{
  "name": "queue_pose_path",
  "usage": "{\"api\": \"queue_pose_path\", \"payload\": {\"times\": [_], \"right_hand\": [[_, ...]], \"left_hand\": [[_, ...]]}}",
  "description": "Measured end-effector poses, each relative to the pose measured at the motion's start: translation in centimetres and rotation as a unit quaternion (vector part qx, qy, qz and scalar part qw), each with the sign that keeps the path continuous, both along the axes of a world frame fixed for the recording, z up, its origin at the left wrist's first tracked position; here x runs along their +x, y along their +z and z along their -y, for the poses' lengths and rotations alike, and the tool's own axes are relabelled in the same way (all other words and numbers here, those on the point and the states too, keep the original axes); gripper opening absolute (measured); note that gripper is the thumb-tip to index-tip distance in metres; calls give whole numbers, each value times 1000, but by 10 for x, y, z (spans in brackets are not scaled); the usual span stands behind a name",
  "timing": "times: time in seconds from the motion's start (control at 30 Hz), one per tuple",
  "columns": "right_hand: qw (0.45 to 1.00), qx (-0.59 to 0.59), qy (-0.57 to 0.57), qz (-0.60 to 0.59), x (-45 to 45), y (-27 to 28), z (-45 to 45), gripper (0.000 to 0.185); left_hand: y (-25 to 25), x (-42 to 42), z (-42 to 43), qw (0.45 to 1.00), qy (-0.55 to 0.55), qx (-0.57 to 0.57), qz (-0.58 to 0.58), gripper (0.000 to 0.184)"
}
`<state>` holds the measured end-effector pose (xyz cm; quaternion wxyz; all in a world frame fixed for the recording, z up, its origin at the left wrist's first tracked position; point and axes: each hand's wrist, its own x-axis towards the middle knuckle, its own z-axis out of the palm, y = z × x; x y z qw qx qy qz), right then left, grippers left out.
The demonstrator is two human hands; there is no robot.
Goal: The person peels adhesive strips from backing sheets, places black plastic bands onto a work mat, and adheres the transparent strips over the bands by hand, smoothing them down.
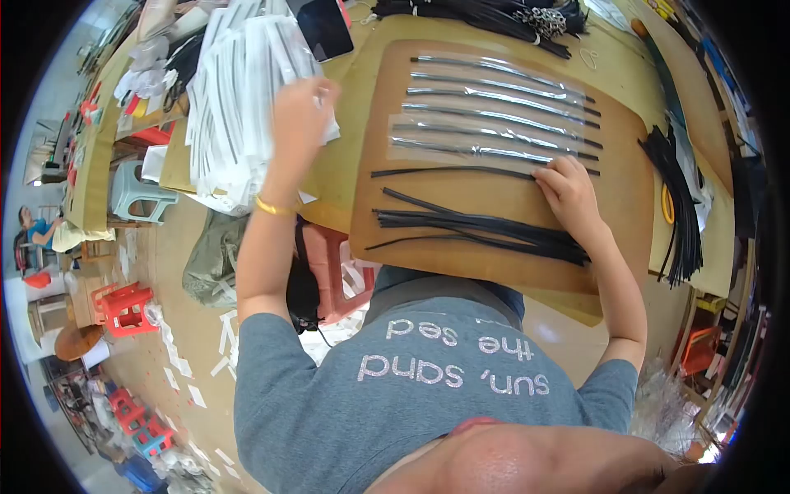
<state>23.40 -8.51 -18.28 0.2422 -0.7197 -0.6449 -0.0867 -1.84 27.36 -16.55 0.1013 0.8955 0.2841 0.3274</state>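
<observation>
My right hand (566, 193) pinches the right part of a single black strip (453, 170) lying on the brown board (494, 262). Above that strip, several black strips in clear plastic sleeves (494, 114) lie in rows. Loose black strips (461, 224) are bunched below it, close under my right wrist. My left hand (304, 107), raised at the right edge of a pile of white-backed clear sleeves (234, 107), is blurred; its fingers look curled, but whether they hold anything is unclear.
A dark phone or tablet (325, 29) lies beyond the sleeve pile. Black bundles rest at the far edge (485, 16) and on the right (679, 206), beside a yellow-handled tool (667, 203). Stools (132, 309) and scattered paper are on the floor. Another person (43, 230) sits far left.
</observation>
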Motion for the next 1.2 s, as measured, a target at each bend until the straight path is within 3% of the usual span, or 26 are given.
{"api": "queue_pose_path", "payload": {"times": [0.07,0.17,0.27,0.37,0.47,0.57,0.63,0.7,0.77,0.83,0.87,0.93,1.0,1.03,1.1,1.2], "right_hand": [[1000,-1,-2,-1,-4,2,-2,11],[1000,7,-8,-10,-9,7,-4,13],[999,12,-11,-34,-14,12,-2,15],[998,16,1,-57,-18,20,-3,15],[994,32,18,-101,-22,30,-7,18],[972,20,12,-235,-33,35,-16,20],[936,-24,40,-348,-39,39,-29,29],[829,-16,76,-554,-55,49,-47,39],[733,-35,53,-677,-65,70,-56,44],[661,-21,58,-747,-67,72,-58,42],[632,-7,60,-773,-62,75,-54,42],[691,0,83,-718,-56,79,-33,36],[729,27,75,-679,-56,85,-16,34],[752,28,68,-655,-56,89,-7,30],[786,36,53,-615,-62,95,0,19],[857,56,63,-508,-84,118,8,12]], "left_hand": [[10,-16,-60,978,157,125,-55,32],[16,-29,-103,931,293,127,-178,49],[16,-37,-131,940,249,55,-227,53],[33,-52,-147,956,210,-65,-194,44],[60,-72,-129,944,129,-287,-97,35],[67,-88,-72,907,-70,-415,17,24],[67,-86,-7,853,-196,-479,72,21],[82,-79,51,795,-284,-534,49,22],[90,-72,93,732,-368,-573,21,25],[94,-64,127,699,-369,-612,26,29],[82,-61,130,709,-389,-587,25,31],[76,-54,137,728,-426,-536,-19,32],[55,-52,137,720,-451,-526,-50,28],[50,-51,143,674,-451,-582,-59,19],[53,-36,144,689,-479,-535,-99,20],[66,-3,168,714,-358,-600,39,19]]}}
